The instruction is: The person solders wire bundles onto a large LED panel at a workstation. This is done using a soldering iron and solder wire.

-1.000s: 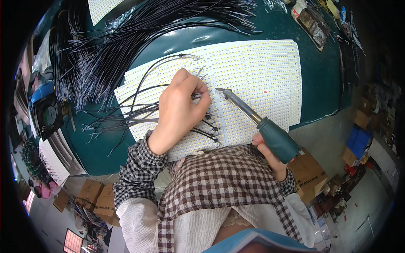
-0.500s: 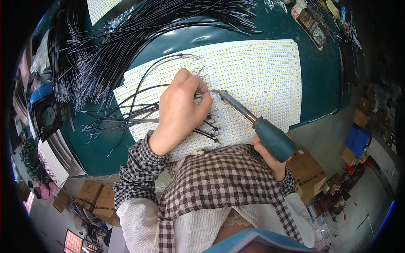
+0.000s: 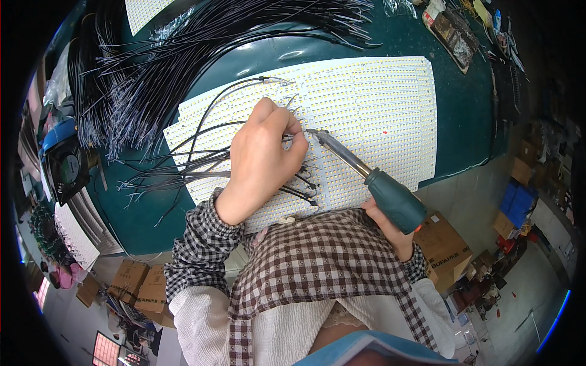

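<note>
Right hand (image 3: pixel 398 241): fingers wrapped around the green handle of a soldering iron (image 3: pixel 395 200); much of the grip is hidden behind the handle. Left hand (image 3: pixel 261 155): thumb and forefinger pinched together on a black cable (image 3: pixel 285 139), mostly covered by the hand. Iron tip points left, just beside the left fingertips; contact with the surface below cannot be told.

Beneath both: overlapping white LED boards (image 3: pixel 372 100) with rows of yellowish chips, spread on a green work surface (image 3: pixel 143 229). Several black leads (image 3: pixel 201 160) lie across the boards' left part, some running under the left hand. Small red speck (image 3: pixel 384 132) right of the iron.

Farther out: large cable bundle (image 3: pixel 201 52) at upper left; blue-and-black fan (image 3: pixel 66 163) at far left; cardboard box (image 3: pixel 444 247) beyond the right hand.
</note>
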The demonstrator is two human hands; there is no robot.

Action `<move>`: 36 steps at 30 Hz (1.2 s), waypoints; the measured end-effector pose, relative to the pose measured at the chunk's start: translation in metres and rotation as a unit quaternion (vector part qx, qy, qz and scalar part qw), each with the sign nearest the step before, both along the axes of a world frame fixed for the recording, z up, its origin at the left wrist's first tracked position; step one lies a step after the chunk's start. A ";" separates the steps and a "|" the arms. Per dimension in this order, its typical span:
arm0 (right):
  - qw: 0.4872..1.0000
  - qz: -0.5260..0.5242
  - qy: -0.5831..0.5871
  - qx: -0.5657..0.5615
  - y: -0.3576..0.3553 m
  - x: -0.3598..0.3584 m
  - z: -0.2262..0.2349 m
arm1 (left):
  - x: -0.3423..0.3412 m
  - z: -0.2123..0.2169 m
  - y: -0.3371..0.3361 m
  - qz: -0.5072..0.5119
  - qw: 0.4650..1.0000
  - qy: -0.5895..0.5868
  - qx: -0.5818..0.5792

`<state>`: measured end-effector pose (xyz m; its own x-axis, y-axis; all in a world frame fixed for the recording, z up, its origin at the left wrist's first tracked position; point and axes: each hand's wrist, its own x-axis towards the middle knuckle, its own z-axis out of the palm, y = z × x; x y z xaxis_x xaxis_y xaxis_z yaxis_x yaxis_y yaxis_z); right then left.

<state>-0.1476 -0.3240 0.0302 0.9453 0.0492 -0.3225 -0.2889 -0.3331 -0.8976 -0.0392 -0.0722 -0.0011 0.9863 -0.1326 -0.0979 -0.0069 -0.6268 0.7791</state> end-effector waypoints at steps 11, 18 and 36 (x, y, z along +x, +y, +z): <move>0.999 -0.027 -0.006 0.041 -0.004 -0.009 -0.008 | 0.000 0.004 -0.001 0.000 1.000 0.018 0.019; 0.998 -0.029 -0.004 0.053 -0.002 -0.006 -0.004 | -0.002 0.009 0.000 0.002 0.999 0.028 0.026; 0.989 -0.058 -0.044 0.127 -0.005 -0.009 -0.006 | -0.026 0.016 0.018 -0.078 0.997 -0.019 -0.014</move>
<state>-0.1567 -0.3286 0.0242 0.9733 0.0067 -0.2295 -0.2287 -0.0627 -0.9715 -0.0649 -0.0539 0.0145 0.9566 -0.2861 -0.0548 -0.1320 -0.5934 0.7940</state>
